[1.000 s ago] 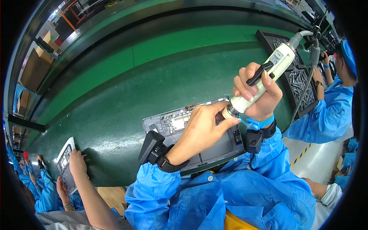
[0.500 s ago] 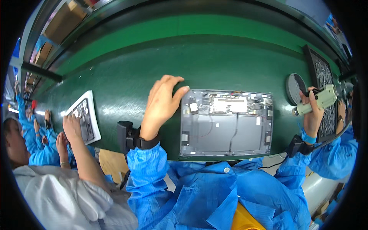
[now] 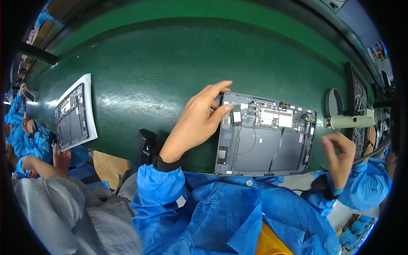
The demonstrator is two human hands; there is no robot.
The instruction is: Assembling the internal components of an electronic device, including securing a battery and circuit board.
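Note:
An open grey device casing (image 3: 255, 148), flat like a tablet or laptop shell, lies slightly turned on the green bench in front of me. A circuit board (image 3: 276, 117) runs along its far side, with thin cables crossing the bare middle. My left hand (image 3: 197, 117) grips its far left corner, the thumb over the rim and the fingers along the outer edge. Just off the casing's right side, my right hand (image 3: 340, 155) is bent but empty, thumb and fingers apart. Beyond it is a pale green electric screwdriver (image 3: 352, 120), out of my grasp.
A round dark dish (image 3: 334, 102) stands behind the screwdriver, beside a long black tray (image 3: 360, 95) of small metal parts. At left, another open casing (image 3: 72, 117) rests on a white sheet (image 3: 88, 102) near a person in grey (image 3: 63, 208). A blue-sleeved co-worker (image 3: 365, 182) is at right.
My right hand has let go of the screwdriver and moved down and away from it. The casing has turned slightly, and my left hand reaches farther over its corner.

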